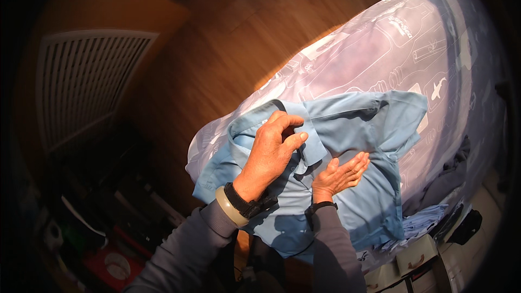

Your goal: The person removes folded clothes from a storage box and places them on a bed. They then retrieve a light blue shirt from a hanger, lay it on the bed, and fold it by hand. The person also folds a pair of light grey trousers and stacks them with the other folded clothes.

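Note:
A light blue short-sleeved collared shirt lies spread on a patterned grey-lilac cloth cover. My left hand is over the shirt's collar, its thumb and forefinger curved with a gap between them; nothing is seen held there. Flat on the shirt front, or just over it, is my right hand, fingers stretched out together towards the sleeve and empty. Whether its palm touches the cloth cannot be told. A button placket runs down from the collar, partly in shadow.
Folded striped clothes and dark garments lie at the lower right, by cream boxes with handles. A white louvred panel stands at the left, past the wooden floor. A red item is at the lower left.

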`<state>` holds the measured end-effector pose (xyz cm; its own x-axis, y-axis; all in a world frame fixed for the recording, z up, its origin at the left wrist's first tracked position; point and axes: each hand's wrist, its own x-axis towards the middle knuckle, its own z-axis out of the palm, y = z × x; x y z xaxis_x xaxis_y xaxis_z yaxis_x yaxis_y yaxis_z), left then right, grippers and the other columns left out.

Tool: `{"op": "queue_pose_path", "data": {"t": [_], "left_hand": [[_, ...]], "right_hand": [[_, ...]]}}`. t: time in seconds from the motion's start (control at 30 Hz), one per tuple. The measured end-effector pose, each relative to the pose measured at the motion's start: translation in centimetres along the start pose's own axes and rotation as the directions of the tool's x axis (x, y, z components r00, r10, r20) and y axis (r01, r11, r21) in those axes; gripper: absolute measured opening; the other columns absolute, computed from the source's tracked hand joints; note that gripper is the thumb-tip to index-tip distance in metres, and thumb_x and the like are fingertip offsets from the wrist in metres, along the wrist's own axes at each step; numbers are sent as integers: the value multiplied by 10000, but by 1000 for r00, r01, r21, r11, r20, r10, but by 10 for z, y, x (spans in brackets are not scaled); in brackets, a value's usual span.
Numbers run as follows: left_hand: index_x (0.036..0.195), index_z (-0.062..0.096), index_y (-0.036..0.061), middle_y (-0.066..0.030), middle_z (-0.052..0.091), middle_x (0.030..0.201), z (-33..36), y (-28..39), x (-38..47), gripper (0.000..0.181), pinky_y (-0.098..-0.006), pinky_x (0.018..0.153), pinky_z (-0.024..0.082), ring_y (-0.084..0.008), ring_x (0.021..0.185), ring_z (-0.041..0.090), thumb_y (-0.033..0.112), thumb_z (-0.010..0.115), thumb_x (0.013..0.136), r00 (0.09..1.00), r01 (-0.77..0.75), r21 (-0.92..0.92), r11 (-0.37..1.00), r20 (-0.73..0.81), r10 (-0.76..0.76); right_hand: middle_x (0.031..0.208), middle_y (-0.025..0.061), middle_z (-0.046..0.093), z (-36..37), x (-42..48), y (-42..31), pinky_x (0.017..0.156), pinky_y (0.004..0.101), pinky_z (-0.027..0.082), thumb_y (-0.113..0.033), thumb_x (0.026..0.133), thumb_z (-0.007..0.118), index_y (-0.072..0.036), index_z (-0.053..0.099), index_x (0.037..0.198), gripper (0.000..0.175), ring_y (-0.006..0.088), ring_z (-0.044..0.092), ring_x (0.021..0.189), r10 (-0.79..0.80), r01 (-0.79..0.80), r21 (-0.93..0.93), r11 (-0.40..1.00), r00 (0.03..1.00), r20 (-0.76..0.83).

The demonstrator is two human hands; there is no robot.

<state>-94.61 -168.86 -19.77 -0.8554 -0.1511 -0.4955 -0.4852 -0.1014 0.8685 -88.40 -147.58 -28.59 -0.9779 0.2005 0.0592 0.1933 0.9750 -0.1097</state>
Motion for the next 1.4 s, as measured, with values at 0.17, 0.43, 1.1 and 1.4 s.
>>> {"op": "queue_pose_path", "data": {"t": [0.17, 0.43, 1.1, 1.4], "left_hand": [[993, 623, -15, -20, 529, 954, 8, -3, 0, 236, -257, 675, 476, -98, 791, 541, -79, 728, 792, 990, 40, 102, 994, -138, -25], [1024, 586, -3, -131, 505, 962, 11, -14, 14, 364, -345, 712, 490, -279, 782, 565, -192, 561, 714, 949, -260, 309, 915, -96, 302], [1318, 682, 106, -49, 472, 1032, 13, -17, 15, 654, -248, 722, 436, -145, 831, 479, -181, 555, 744, 972, -187, 309, 932, -82, 222], [1370, 629, 53, -95, 430, 1104, 13, -29, 19, 653, -287, 845, 477, -225, 988, 518, -156, 555, 755, 988, -112, 356, 928, -57, 141]], "right_hand": [[1666, 200, 245, -1, 1, 0, 1201, 525, 163, -446, 1058, 324, 1, 212, 1611, 720, 421, 214, 1533, -27, 28, 26, 999, 999, -31], [1665, 206, 247, 1, -2, 2, 1191, 525, 179, -420, 1050, 345, 11, 211, 1608, 717, 438, 221, 1524, -32, 33, 32, 999, 999, -17], [1675, 199, 218, -33, 8, -4, 1169, 547, 197, -369, 987, 578, 1, 229, 1604, 800, 416, 214, 1533, 12, -22, 72, 997, 991, 135], [1619, 172, 375, -86, 103, 12, 1168, 533, 244, -150, 939, 649, -40, 388, 1554, 677, 353, 319, 1504, -407, 346, 259, 902, 881, 241]]}}
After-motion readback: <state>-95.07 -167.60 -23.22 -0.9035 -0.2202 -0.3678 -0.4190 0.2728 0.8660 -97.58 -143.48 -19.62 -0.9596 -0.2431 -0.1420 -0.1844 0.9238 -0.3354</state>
